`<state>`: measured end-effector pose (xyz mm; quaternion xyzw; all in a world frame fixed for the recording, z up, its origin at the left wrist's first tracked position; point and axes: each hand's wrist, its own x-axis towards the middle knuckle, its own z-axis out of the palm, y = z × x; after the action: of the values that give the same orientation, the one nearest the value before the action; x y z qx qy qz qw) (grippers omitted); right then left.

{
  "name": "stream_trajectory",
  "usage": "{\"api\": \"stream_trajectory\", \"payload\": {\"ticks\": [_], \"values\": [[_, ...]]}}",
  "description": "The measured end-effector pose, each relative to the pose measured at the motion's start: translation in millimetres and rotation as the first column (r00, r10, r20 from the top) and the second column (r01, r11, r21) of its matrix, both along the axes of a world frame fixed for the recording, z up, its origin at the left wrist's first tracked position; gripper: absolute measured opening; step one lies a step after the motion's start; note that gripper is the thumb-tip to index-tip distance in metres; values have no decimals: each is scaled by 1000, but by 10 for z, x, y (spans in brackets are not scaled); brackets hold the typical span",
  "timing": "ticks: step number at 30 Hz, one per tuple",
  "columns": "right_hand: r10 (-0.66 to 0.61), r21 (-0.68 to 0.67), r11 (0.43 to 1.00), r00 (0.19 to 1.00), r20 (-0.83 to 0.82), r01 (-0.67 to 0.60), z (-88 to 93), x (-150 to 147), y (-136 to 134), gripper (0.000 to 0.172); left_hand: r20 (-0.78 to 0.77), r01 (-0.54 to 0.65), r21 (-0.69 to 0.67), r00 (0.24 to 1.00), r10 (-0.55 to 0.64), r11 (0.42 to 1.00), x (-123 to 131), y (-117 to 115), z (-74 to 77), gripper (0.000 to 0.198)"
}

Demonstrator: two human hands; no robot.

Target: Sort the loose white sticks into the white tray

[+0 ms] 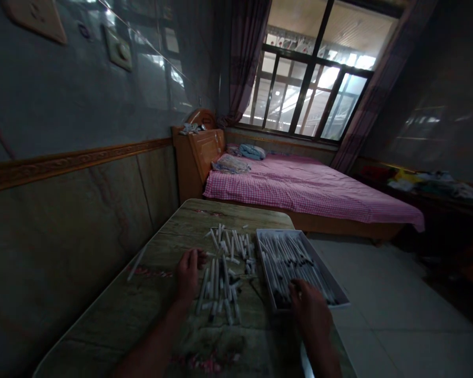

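Note:
My left hand is over the table with its fingers curled together, at the left side of the loose white pen-like tubes. A slim pale piece shows by its fingertips; what they grip is too dark to make out. A second cluster of short white tubes lies farther back. My right hand is at the near edge of a shallow white box, fingers bent inward, and what they hold is hidden. Inside the box, rows of slim pen-like sticks with dark ends lie side by side.
The stone-patterned table has rounded corners and stands along the tiled wall. One pale stick lies near its left edge. Beyond is a bed with a pink checked cover, below a window. Tiled floor lies to the right.

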<state>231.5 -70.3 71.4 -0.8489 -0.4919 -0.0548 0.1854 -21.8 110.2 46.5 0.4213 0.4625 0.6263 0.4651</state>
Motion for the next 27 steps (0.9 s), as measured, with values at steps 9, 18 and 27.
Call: {"api": "stream_trajectory", "payload": {"ticks": [9,18,27], "values": [[364,-356,887,920,145,-295,107,-709,415,23,-504,148,-50,850,-153,988,-412,-227,-1,10],[394,-352,876,910,128,-330,-153,-809,466,31,-867,169,-222,416,-274,960,-337,-520,0,13],[378,-241,905,923,72,-352,-36,-780,307,21,-827,185,-228,481,-290,956,-317,-441,43,24]]}}
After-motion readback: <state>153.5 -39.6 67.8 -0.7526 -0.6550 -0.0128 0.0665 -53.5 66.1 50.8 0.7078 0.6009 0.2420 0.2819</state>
